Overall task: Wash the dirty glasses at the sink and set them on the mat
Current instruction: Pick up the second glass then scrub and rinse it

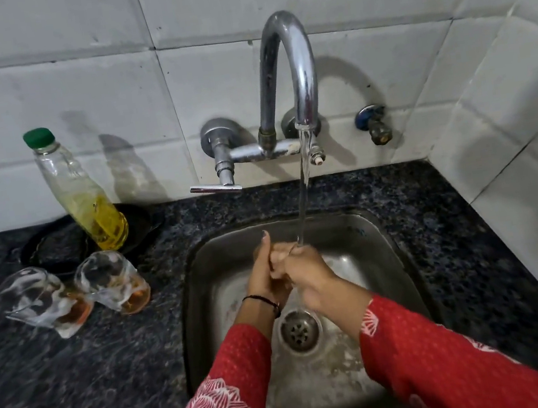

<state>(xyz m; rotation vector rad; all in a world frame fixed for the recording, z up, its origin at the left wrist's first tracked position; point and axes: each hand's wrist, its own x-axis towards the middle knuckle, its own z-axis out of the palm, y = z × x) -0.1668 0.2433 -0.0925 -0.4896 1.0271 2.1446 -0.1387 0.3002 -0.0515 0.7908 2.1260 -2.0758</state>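
Hands under tap stream (perhaps gripping glass); two glasses left.

Dark speckled stone counter fills lower left and wraps round behind the steel sink set into it at ctr frame. Mid-left, two dirty glasses sit just beside each other. Behind them a black dish w/ a green-capped bottle of yellow liquid.
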